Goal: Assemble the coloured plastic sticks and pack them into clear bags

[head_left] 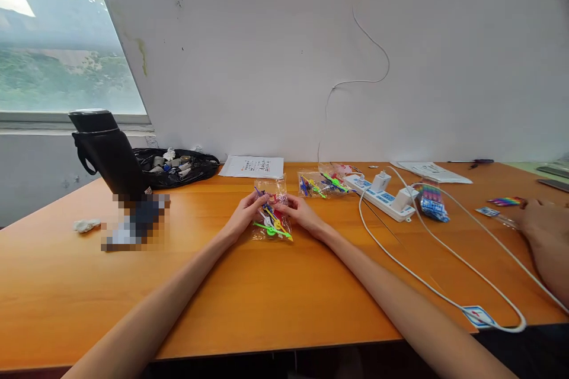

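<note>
Between my two hands is a clear plastic bag (272,226) with small coloured plastic pieces in it, green, yellow, white, blue and red. My left hand (246,212) grips its left side, thumb on top. On the right side, my right hand (302,213) pinches the bag near a red piece. The bag is held just over or on the table; which of these I cannot tell. Behind my right hand lie more clear bags (324,185) of similar coloured pieces.
A white power strip (382,198) with plugs and looping white cables (438,293) lies to the right. Beyond it is a packet (432,201); another person's hand (540,225) is at far right. A black bottle (106,154), black bag (200,164) and paper (251,166) stand left and behind.
</note>
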Demonstrator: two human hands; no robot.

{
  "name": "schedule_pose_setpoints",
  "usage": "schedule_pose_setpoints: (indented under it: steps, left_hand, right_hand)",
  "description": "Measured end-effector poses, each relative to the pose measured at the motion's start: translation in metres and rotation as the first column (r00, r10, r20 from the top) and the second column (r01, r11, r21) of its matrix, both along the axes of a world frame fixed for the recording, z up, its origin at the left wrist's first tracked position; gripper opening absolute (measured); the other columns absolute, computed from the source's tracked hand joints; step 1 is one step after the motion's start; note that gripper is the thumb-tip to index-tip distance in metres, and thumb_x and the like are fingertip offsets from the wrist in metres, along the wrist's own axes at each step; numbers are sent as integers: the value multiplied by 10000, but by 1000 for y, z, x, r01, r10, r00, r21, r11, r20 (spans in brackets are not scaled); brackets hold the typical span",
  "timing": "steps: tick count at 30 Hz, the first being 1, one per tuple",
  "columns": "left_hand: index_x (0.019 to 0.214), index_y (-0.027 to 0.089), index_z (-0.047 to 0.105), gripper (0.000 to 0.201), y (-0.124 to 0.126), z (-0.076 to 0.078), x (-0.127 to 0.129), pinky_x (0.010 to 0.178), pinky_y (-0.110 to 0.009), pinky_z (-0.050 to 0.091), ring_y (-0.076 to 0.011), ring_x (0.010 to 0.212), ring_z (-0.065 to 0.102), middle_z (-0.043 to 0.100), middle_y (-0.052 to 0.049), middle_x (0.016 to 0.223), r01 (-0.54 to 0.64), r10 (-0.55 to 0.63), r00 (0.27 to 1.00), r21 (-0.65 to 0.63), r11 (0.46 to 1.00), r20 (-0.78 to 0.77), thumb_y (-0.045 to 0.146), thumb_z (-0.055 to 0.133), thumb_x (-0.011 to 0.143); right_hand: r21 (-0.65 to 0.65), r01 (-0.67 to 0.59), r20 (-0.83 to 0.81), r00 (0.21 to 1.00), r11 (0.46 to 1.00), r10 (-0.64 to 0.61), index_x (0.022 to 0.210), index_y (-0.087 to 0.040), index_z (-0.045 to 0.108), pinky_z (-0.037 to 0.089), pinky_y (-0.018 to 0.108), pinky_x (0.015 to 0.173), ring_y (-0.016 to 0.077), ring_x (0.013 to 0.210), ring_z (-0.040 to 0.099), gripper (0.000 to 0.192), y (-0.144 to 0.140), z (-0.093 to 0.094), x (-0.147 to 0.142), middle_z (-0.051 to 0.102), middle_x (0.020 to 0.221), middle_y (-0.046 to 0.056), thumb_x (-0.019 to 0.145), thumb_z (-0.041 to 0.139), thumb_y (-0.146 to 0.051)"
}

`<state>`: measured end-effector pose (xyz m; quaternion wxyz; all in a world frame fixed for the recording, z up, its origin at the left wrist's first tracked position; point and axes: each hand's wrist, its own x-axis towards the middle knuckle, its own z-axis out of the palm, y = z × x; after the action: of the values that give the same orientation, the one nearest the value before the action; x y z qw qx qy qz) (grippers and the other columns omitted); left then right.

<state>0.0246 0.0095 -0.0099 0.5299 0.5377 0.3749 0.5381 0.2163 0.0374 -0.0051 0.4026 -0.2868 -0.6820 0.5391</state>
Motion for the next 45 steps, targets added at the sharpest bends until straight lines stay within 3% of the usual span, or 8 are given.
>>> schedule_pose_setpoints:
  steps: [5,10,18,23,29,36,41,45]
  left_hand:
    - [945,168,723,356,-2,0,1,689,-271,513,-180,753,661,731,-61,908,-26,26,999,17,1000,-23,492,740,798]
    - [1012,155,732,391,-4,3,2,748,-297,515,-214,827,676,746,-82,954,-20,20,1000,43,999,5,431,802,743]
    - [841,175,656,309,-6,6,4,616,-231,499,-143,674,644,704,-18,836,-37,41,989,-35,999,140,444,782,755]
    - [952,209,628,338,-9,13,2,575,-223,494,-170,730,688,737,-35,905,-24,26,991,-18,1000,133,427,790,750]
    - [1066,195,690,391,-8,17,-4,725,-282,546,-225,903,723,759,-115,1062,-38,41,996,-39,998,74,454,761,781]
    - [1007,205,704,368,-4,12,-3,741,-289,543,-263,972,737,752,-102,1051,-86,88,993,-37,996,77,457,785,752]
    - [1177,254,672,468,-6,12,-2,774,-299,532,-266,1025,727,764,-90,999,-52,57,995,-57,997,80,462,766,768]
    - [1022,227,710,361,-4,11,-4,721,-257,515,-222,945,724,749,-70,1016,-67,72,992,-51,996,101,441,779,739]
  right_hand:
    - [19,22,-7,1000,1000,-22,1002,-203,696,466,319,926,205,979,636,325,-5,-1,3,718,1030,31,834,678,-481]
    - [69,126,-85,989,990,-120,925,-203,654,478,303,889,185,906,632,352,-5,1,0,694,927,25,796,708,-527]
    - [81,208,-64,977,975,-203,885,-195,657,456,272,711,165,743,594,367,-2,-3,0,643,768,12,845,637,-560]
    - [103,264,-57,964,959,-260,883,-209,640,442,277,655,170,695,585,369,-2,-4,1,643,737,13,843,629,-575]
    - [120,304,-128,949,945,-289,892,-205,621,446,282,648,170,696,604,332,-4,-2,1,660,742,21,859,635,-535]
    - [61,322,-198,932,945,-305,1078,-224,624,474,302,702,175,710,635,308,-3,-1,3,699,746,11,845,639,-425]
    - [-9,328,-214,922,945,-322,952,-229,649,477,295,695,167,709,625,234,-1,-2,4,690,760,6,811,639,-416]
    - [-58,336,-231,911,940,-340,894,-222,648,468,277,656,162,703,622,223,2,-3,5,683,755,7,804,617,-424]
